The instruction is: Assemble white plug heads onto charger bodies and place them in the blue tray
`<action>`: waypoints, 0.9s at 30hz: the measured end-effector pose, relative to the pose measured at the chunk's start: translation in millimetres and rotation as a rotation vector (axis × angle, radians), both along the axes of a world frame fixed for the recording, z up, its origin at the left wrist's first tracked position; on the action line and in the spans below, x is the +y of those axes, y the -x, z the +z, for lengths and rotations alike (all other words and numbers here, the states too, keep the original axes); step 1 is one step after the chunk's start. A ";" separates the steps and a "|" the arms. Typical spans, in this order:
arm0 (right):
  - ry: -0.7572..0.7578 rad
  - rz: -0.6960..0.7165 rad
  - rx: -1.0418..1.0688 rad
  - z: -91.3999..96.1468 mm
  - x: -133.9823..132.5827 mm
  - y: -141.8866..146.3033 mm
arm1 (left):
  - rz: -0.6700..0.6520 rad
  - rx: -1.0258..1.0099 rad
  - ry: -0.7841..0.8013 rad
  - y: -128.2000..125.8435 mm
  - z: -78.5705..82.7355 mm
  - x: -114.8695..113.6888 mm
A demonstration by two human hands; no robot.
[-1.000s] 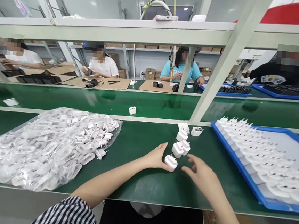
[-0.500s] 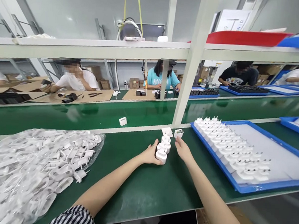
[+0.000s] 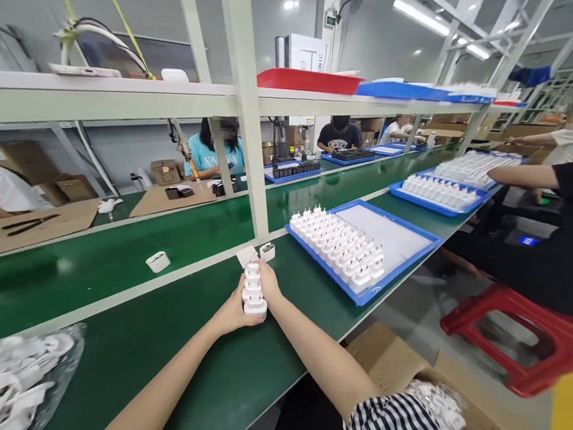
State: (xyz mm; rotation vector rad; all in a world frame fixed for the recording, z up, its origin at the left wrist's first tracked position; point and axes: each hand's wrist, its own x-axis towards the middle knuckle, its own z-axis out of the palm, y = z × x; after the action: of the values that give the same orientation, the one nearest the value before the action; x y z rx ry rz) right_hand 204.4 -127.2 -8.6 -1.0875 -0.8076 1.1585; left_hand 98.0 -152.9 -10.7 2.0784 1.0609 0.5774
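Both hands — left hand point(image 3: 232, 310), right hand point(image 3: 269, 284) — closed round row of plugs point(image 3: 253, 287); tray point(image 3: 396, 273) at 2 o'clock part filled — bag of plugs point(image 3: 5, 384) at 8 o'clock unsorted

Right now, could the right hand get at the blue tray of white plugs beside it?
Probably yes: the right hand sits by the plug row, and bare green bench separates it from the blue tray.
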 end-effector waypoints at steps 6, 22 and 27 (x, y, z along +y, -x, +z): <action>0.036 0.138 -0.044 1.2 -5.8 -35.7 | 0.176 0.157 -0.009 -42.5 -3.4 -23.7; 0.042 0.479 -0.567 31.6 1.8 -69.9 | 0.365 0.447 -0.052 -1.4 18.1 -5.9; -0.099 0.106 -0.592 70.5 -31.9 -105.6 | 0.922 0.297 -0.167 46.1 38.8 68.3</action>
State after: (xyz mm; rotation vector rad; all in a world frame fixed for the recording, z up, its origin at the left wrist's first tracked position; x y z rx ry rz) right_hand 310.0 -159.0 61.9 -1.3363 -1.3788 0.8721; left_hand 51.9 -84.6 28.1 1.7476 2.2326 0.8154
